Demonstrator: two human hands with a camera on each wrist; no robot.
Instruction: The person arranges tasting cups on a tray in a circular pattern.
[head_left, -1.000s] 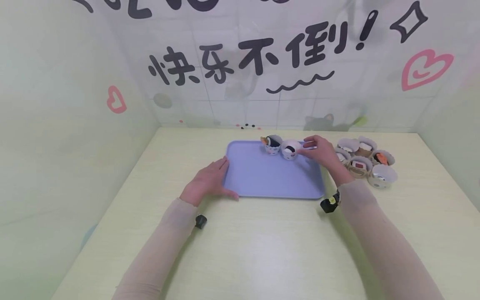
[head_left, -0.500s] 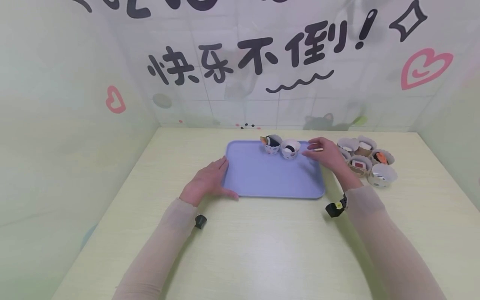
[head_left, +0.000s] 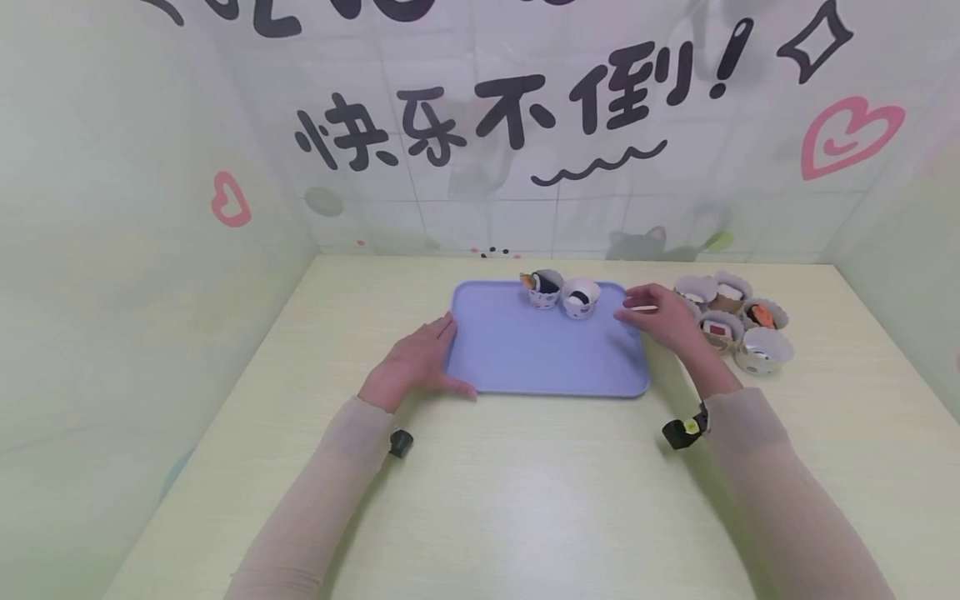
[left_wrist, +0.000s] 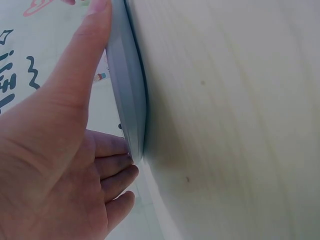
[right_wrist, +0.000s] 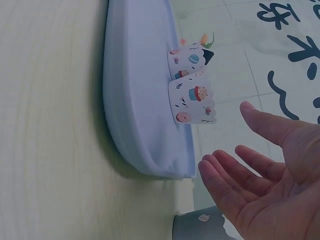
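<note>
A lavender tray lies on the table. Near its back edge stand two paper cups side by side: one cup holds a dark-wrapped piece with an orange end, the other cup a white piece with a black band. My left hand rests against the tray's left side, fingers extended and thumb along the rim. My right hand hovers over the tray's back right corner, holding nothing. The right wrist view shows its fingers loosely bent, apart from the nearer cup with cupcake prints.
Several more paper cups stand clustered right of the tray, among them a cup with an orange topping, a cup with a red-marked white piece and a pale cup. A printed wall closes off the back of the table.
My right hand has moved away from the white-piece cup, rightward toward the tray's right edge. That cup stays on the tray. My left hand has kept its place.
</note>
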